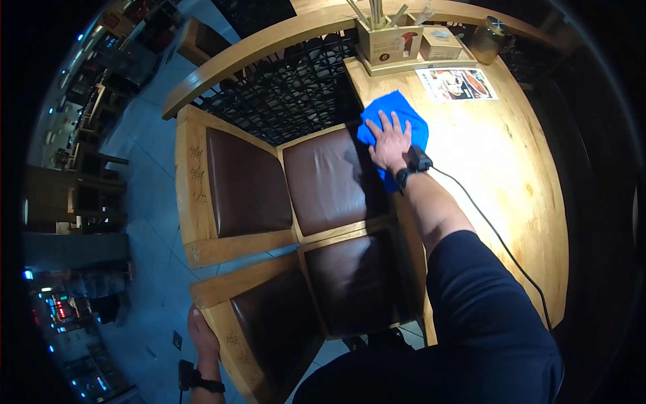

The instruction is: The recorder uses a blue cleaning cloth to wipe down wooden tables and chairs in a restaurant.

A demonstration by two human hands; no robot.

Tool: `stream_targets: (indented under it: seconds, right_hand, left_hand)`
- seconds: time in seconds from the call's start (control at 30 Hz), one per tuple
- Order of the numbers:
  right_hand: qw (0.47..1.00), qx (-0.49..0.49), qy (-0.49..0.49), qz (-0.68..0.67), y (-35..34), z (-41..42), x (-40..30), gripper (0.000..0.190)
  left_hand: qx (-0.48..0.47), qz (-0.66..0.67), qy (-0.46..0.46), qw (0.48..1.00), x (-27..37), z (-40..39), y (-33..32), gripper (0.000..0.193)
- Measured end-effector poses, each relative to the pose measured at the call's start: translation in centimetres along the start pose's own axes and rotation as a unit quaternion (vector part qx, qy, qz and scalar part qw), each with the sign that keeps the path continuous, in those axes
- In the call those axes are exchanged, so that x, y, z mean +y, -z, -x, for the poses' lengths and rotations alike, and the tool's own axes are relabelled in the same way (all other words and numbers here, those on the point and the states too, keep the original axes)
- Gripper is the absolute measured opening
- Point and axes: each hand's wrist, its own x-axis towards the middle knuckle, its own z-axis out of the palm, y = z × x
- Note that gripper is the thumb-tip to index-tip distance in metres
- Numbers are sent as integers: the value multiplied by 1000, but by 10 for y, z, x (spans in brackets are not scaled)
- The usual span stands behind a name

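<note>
My right hand (391,144) lies spread, palm down, on a blue cloth (414,121) at the left edge of a light wooden table (484,217). Its fingers are apart, and part of the cloth hangs over the table's edge. At the lower left, my left hand (203,333) touches the outer side of the backrest of the nearer wooden chair (209,298). Part of that hand is hidden, so its grip is unclear. This chair has dark brown padding and stands askew beside a second, matching chair (184,202).
At the table's far end stand a wooden chopstick holder (386,45), a tissue box (440,46) and an amber jug (488,43). A printed card (456,84) lies before them. A black lattice partition (282,91) with a wooden rail (262,40) closes the far side. A cable (497,237) trails from my right wrist.
</note>
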Motion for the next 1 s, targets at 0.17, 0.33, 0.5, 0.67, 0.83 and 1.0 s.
stream_targets:
  seconds: [0.17, 0.33, 0.5, 0.67, 0.83, 1.0]
  right_hand:
    - [1000, 18, -26, 2, 0, -72, -1, 70]
    - [999, 36, -26, -17, 1, -68, -5, 70]
    - [1000, -29, -4, 2, 8, 6, -5, 72]
    - [999, -7, 9, -30, 13, 132, 9, 74]
    - [998, 9, 1, -61, 15, 291, 10, 74]
    - [998, 31, 30, -43, 3, 445, 7, 70]
  left_hand:
    - [11, -27, 50, 998, 1, 1, -1, 50]
    - [2, -2, 51, 999, 6, 2, 0, 50]
    - [14, -20, 15, 1000, 4, -3, -3, 49]
    - [9, -15, 9, 1000, 19, 1, -7, 50]
    - [19, -130, -55, 990, -33, -22, -3, 47]
    - [67, -191, -113, 973, -24, -24, -13, 48]
